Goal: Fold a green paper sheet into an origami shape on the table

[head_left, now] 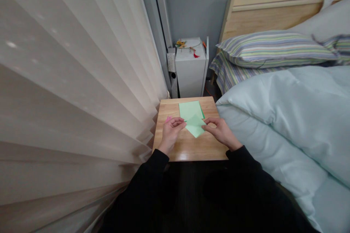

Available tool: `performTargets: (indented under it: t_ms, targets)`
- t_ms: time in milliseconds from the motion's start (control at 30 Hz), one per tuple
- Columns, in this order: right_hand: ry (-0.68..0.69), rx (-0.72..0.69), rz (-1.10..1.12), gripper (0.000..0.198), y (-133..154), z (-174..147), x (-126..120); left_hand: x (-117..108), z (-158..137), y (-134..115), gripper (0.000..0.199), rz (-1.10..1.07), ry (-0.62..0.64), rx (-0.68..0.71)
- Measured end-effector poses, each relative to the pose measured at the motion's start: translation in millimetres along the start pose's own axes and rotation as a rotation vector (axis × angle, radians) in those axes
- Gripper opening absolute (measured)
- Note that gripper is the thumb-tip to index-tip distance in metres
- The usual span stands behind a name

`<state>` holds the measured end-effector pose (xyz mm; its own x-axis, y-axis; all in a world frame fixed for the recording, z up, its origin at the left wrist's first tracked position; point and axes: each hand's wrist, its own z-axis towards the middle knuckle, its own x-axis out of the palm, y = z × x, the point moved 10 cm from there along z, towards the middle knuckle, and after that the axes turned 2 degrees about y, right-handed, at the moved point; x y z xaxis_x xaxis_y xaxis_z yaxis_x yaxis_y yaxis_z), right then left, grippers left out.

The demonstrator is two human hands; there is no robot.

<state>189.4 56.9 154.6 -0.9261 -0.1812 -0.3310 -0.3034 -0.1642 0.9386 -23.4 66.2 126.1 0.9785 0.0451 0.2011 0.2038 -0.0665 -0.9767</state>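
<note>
Between my two hands is a small light green sheet of paper point(195, 126), turned so that one corner points toward me. My left hand point(172, 131) pinches its left corner between thumb and fingers. At the opposite corner, my right hand point(218, 130) grips the paper the same way. Just beyond it lies a green paper stack point(190, 110), with a darker green edge showing on its right side. A small pink piece point(168, 119) peeks out behind my left hand, mostly hidden. All of this is over a small wooden table point(197, 151).
A pale pleated curtain point(82, 80) hangs close along the left. Behind the table stands a white cabinet point(190, 74) with small colourful items on top. The bed's pale blue quilt point(287, 116) borders the table on the right, below a striped pillow point(279, 49).
</note>
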Motion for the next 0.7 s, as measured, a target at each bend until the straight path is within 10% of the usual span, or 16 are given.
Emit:
performTargets:
  t_ms: [333, 700]
  targets:
    - [-0.186, 0.009, 0.038, 0.019, -10, 1, -29, 21, 0, 6, 0.018, 0.4, 0.249, 0.153]
    - [0.026, -0.245, -0.16, 0.014, 29, -3, 25, 56, -22, -10, 0.005, 0.641, 0.403, 0.381]
